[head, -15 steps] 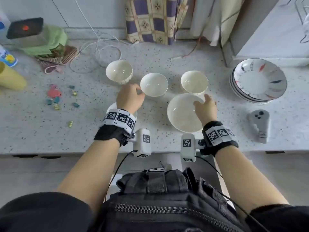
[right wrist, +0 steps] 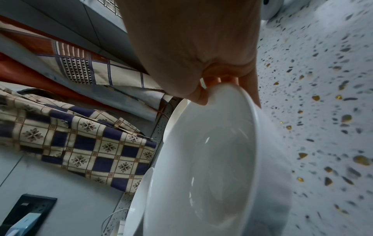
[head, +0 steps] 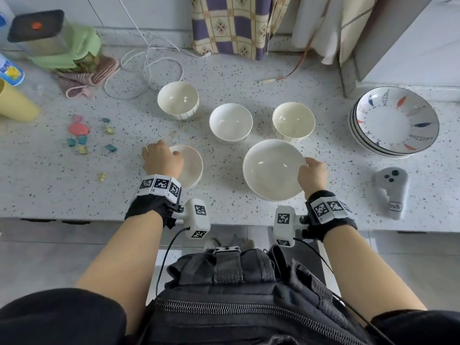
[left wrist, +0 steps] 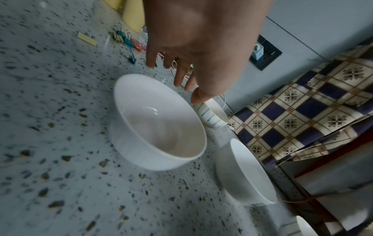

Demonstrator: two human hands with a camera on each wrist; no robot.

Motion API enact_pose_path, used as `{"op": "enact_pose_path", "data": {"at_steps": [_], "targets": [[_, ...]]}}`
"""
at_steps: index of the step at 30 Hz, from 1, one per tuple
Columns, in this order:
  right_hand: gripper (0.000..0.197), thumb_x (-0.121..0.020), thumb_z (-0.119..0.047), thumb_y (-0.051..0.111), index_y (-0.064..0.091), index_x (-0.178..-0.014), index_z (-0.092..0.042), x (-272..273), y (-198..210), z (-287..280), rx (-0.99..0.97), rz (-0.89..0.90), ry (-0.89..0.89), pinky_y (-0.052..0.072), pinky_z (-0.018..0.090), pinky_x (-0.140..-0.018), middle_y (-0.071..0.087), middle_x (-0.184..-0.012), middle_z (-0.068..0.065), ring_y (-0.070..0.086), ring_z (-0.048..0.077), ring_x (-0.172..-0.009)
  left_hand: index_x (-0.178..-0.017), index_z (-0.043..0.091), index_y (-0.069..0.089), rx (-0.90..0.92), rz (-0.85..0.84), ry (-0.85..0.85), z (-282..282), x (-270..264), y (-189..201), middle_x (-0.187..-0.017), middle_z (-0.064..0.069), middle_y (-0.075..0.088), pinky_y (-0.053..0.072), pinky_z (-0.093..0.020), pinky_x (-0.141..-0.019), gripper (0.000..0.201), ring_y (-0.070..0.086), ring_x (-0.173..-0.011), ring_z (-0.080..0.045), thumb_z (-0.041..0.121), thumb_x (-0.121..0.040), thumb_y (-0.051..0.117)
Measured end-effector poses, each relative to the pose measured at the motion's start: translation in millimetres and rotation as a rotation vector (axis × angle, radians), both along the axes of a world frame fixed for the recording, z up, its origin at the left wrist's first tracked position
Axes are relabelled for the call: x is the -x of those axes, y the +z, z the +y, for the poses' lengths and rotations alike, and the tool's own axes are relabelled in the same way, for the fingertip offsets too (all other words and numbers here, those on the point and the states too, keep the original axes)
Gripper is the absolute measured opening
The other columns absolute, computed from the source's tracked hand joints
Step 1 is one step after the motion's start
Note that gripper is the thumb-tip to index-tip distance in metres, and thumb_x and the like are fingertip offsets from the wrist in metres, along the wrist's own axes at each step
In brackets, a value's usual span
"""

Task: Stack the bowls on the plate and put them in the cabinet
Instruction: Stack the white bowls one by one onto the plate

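Head view: right hand (head: pixel 312 176) gripped right rim of large bowl (head: pixel 272 170) on speckled counter (head: pixel 49 185); left hand (head: pixel 162 160) hovered over near-left bowl (head: pixel 191 165). Left wrist view: left-hand fingers (left wrist: pixel 179 76) extended, relaxed, above that bowl, holding nothing. Right wrist view: thumb inside rim, fingers outside, pinching the large bowl

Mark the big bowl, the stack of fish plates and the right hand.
big bowl (head: pixel 271 170): head view, inner floor of the bowl.
fish plates (head: pixel 395 118): head view, bare centre of the top plate.
right hand (head: pixel 312 174): head view, back of the hand at the bowl's right rim.
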State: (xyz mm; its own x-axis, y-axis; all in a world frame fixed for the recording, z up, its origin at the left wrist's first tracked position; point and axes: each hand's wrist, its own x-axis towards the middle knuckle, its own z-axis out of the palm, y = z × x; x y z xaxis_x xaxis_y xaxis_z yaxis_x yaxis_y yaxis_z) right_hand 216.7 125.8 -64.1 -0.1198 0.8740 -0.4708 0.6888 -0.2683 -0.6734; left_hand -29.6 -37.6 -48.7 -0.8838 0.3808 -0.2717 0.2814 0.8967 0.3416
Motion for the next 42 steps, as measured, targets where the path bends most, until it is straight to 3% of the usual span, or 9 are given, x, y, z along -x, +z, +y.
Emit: {"op": "enact_pose_path", "data": {"at_steps": [3, 8, 13, 22, 25, 28, 32, 38, 42], "targets": [[0.036, -0.077, 0.009, 0.033, 0.063, -0.093, -0.003, 5, 1, -11, 0.026, -0.009, 0.004, 0.041, 0.024, -0.058, 0.054, -0.074, 0.011, 0.048, 0.026, -0.072, -0.122, -0.007, 0.049, 0.047, -0.065, -0.025, -9, 10, -3, -0.126, -0.028, 0.052, 0.044, -0.048, -0.089, 0.036, 0.048, -0.118, -0.043, 0.008, -0.09, 0.045], [0.044, -0.078, 0.007, 0.035, 0.063, -0.11, 0.001, 18, 6, -31, 0.093, -0.007, 0.015, 0.056, 0.058, -0.076, 0.06, -0.096, 0.015, 0.061, 0.041, -0.09, -0.124, 0.001, 0.055, 0.057, -0.116, -0.088, -25, 17, -7, -0.123, -0.023, 0.06, 0.048, -0.042, -0.085, 0.037, 0.057, -0.11, -0.041, 0.002, -0.09, 0.042], [0.047, -0.085, 0.005, 0.037, 0.056, -0.127, -0.005, 24, 11, -50, 0.191, 0.069, -0.062, 0.056, 0.049, -0.046, 0.056, -0.117, 0.015, 0.059, 0.038, -0.089, -0.124, -0.003, 0.053, 0.067, -0.224, -0.093, -33, 19, -10, -0.118, -0.025, 0.063, 0.059, -0.046, -0.079, 0.035, 0.065, -0.097, -0.042, 0.0, -0.09, 0.046], [0.041, -0.091, 0.001, 0.038, 0.05, -0.131, -0.004, 19, 9, -75, 0.233, 0.199, -0.158, 0.055, 0.053, -0.072, 0.057, -0.112, 0.02, 0.062, 0.04, -0.087, -0.111, -0.012, 0.057, -0.198, -0.037, -0.213, -29, 28, 23, -0.114, -0.029, 0.062, 0.047, -0.044, -0.077, 0.027, 0.058, -0.105, -0.042, -0.002, -0.091, 0.042], [0.041, -0.092, 0.0, 0.04, 0.049, -0.133, -0.004, 15, 9, -78, 0.231, 0.223, -0.159, 0.055, 0.052, -0.071, 0.055, -0.108, 0.018, 0.062, 0.038, -0.084, -0.095, -0.013, 0.056, -0.35, 0.01, -0.369, -13, 21, 48, -0.091, -0.032, 0.061, 0.044, -0.046, -0.074, 0.021, 0.057, -0.089, -0.043, -0.002, -0.091, 0.039], [0.042, -0.091, -0.002, 0.045, 0.05, -0.133, -0.004, 10, 10, -79, 0.225, 0.231, -0.159, 0.06, 0.046, -0.057, 0.058, -0.108, 0.018, 0.064, 0.036, -0.085, -0.086, -0.01, 0.054, -0.425, -0.04, -0.53, 8, 0, 67, -0.06, -0.01, 0.044, 0.033, -0.031, -0.062, 0.017, 0.042, -0.066, -0.028, -0.002, -0.091, 0.04], [0.041, -0.09, -0.005, 0.051, 0.052, -0.131, -0.004, 2, 11, -78, 0.228, 0.215, -0.114, 0.06, 0.046, -0.061, 0.061, -0.11, 0.017, 0.066, 0.033, -0.084, -0.098, -0.012, 0.058, -0.343, -0.092, -0.755, 30, -30, 63, -0.073, -0.023, 0.056, 0.035, -0.03, -0.061, 0.022, 0.053, -0.068, -0.032, 0.001, -0.091, 0.043], [0.042, -0.089, -0.01, 0.057, 0.052, -0.131, -0.004, -5, 12, -74, 0.252, 0.192, -0.052, 0.059, 0.052, -0.07, 0.061, -0.107, 0.016, 0.067, 0.031, -0.084, -0.07, -0.003, 0.05, -0.168, -0.114, -0.825, 39, -59, 46, -0.075, -0.03, 0.057, 0.041, -0.042, -0.067, 0.018, 0.059, -0.09, -0.047, -0.005, -0.086, 0.043], [0.044, -0.09, -0.013, 0.059, 0.052, -0.132, -0.004, -11, 12, -72, 0.283, 0.2, 0.006, 0.06, 0.041, -0.057, 0.062, -0.115, 0.018, 0.067, 0.029, -0.082, -0.094, -0.012, 0.06, -0.114, -0.134, -0.791, 41, -71, 38, -0.1, -0.034, 0.063, 0.045, -0.043, -0.08, 0.017, 0.058, -0.098, -0.045, -0.003, -0.086, 0.048]]}}
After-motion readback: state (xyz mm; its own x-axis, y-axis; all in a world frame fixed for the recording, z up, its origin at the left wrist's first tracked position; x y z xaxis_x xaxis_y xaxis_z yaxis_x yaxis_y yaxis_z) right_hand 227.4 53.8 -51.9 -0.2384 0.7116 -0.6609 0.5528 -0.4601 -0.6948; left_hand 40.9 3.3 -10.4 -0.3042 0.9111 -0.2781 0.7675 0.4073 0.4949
